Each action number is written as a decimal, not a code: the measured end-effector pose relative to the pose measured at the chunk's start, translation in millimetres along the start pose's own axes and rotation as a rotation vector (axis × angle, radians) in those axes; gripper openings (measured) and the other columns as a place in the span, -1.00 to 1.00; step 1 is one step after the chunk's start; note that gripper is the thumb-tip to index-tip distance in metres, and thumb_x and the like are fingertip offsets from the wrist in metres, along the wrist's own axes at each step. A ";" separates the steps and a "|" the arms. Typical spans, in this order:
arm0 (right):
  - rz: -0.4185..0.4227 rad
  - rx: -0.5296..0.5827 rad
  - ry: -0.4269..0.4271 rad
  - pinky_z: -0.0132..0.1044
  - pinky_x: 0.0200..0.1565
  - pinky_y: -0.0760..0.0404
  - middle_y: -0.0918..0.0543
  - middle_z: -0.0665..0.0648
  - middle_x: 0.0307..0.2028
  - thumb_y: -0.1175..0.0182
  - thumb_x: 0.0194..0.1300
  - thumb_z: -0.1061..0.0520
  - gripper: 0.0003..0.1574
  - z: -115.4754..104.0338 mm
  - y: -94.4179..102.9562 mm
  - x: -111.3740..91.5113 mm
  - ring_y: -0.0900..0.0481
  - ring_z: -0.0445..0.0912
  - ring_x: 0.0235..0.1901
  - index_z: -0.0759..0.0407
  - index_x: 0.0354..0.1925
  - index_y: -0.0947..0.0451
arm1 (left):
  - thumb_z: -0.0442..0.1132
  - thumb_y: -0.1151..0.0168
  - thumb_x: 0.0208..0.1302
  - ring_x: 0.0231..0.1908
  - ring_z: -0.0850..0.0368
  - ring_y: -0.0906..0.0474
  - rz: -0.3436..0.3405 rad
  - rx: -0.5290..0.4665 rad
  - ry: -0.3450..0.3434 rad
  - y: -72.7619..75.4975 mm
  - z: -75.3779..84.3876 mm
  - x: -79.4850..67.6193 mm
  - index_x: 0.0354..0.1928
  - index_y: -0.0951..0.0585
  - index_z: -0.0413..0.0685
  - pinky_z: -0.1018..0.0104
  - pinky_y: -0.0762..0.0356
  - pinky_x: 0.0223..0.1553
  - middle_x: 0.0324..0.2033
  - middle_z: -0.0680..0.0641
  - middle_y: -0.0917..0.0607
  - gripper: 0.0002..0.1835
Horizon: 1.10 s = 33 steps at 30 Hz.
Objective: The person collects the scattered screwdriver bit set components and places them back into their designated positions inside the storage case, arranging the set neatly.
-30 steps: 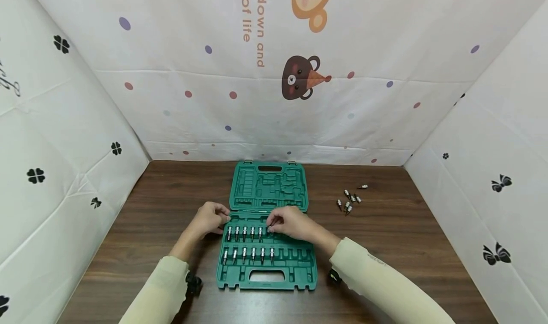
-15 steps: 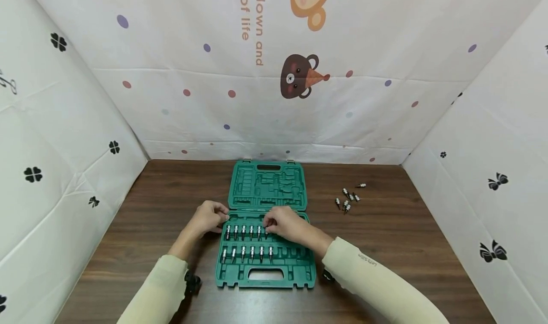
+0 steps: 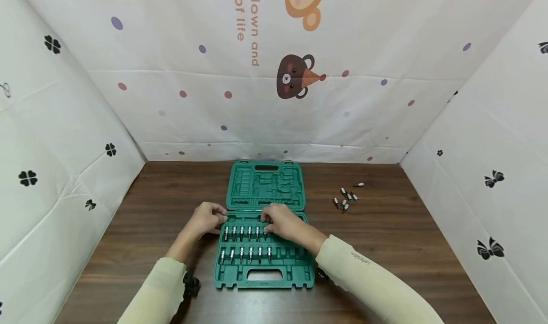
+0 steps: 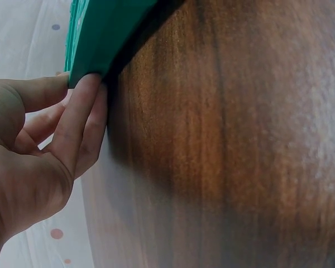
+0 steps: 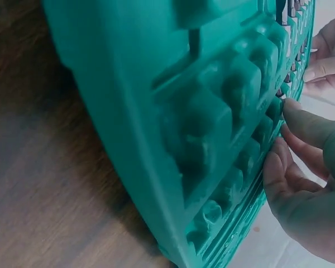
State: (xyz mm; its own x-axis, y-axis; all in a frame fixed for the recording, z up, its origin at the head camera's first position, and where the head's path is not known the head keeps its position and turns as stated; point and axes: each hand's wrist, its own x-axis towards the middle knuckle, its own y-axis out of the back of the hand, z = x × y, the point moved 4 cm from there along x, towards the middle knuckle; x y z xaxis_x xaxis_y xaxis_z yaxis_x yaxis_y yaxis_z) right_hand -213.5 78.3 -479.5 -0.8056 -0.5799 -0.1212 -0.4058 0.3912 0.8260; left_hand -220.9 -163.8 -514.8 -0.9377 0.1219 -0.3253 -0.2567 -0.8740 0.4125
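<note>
An opened green plastic tool case point(image 3: 233, 275) lies on the table, its lid point(image 3: 266, 183) folded away at the back. Two rows of silver bit sockets with dark tips fill slots on the case's left side. My left hand point(image 3: 205, 218) pinches the case's left edge, thumb on the rim and fingers against the side wall point(image 4: 111, 33). Over the upper row is my right hand point(image 3: 282, 220), its thumb at the rightmost bit socket point(image 3: 265, 236), which sits in its slot. In the right wrist view the right fingers point(image 5: 276, 167) are spread apart from the thumb, over the case's slots.
Several loose bit sockets point(image 3: 345, 204) lie scattered on the wooden table point(image 3: 364, 248) to the right of the case. Slots on the case's right side hold nothing. White printed cloth point(image 3: 180, 110) walls in the table at the back and both sides.
The rightmost bit socket of the upper row has gone from between my right fingertips into its slot, and my right thumb and forefinger have parted. The left hand keeps its hold.
</note>
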 end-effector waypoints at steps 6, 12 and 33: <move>-0.026 -0.026 -0.035 -0.34 -0.26 -0.58 -0.65 0.06 -0.25 -0.50 0.24 0.14 -0.76 1.5 -2.9 2.5 -0.49 -0.23 -0.34 0.11 -0.14 -0.68 | -0.40 -0.23 0.46 -0.17 -0.03 -0.70 0.000 -0.006 0.004 -2.7 -4.1 -0.2 0.04 -0.66 -0.36 0.10 -0.81 -0.30 -0.13 -0.26 -0.71 -0.79; -0.056 -0.017 -0.057 -0.32 -0.24 -0.58 -0.63 0.01 -0.29 -0.50 0.24 0.15 -0.77 3.2 -3.3 4.7 -0.48 -0.22 -0.36 0.08 -0.16 -0.66 | -0.41 -0.22 0.46 -0.18 -0.04 -0.71 -0.006 -0.013 0.007 -4.5 -5.4 1.1 0.06 -0.66 -0.36 0.09 -0.81 -0.28 -0.13 -0.26 -0.71 -0.78; -0.083 0.016 -0.131 -0.32 -0.33 -0.56 -0.58 -0.03 -0.42 -0.52 0.18 0.20 -0.82 -0.2 3.5 17.0 -0.48 -0.19 -0.44 0.09 -0.32 -0.66 | -0.40 -0.21 0.47 -0.18 -0.03 -0.70 -0.007 0.003 0.010 0.2 1.1 1.7 0.06 -0.65 -0.36 0.10 -0.81 -0.29 -0.13 -0.26 -0.71 -0.78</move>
State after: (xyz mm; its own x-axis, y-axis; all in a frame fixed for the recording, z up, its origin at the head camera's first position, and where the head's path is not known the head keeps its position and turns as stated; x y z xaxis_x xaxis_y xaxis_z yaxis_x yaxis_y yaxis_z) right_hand -228.5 69.7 -478.6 -0.8178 -0.5133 -0.2602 -0.4794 0.3575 0.8014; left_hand -222.8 -163.2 -514.3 -0.9335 0.1235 -0.3365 -0.2642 -0.8717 0.4127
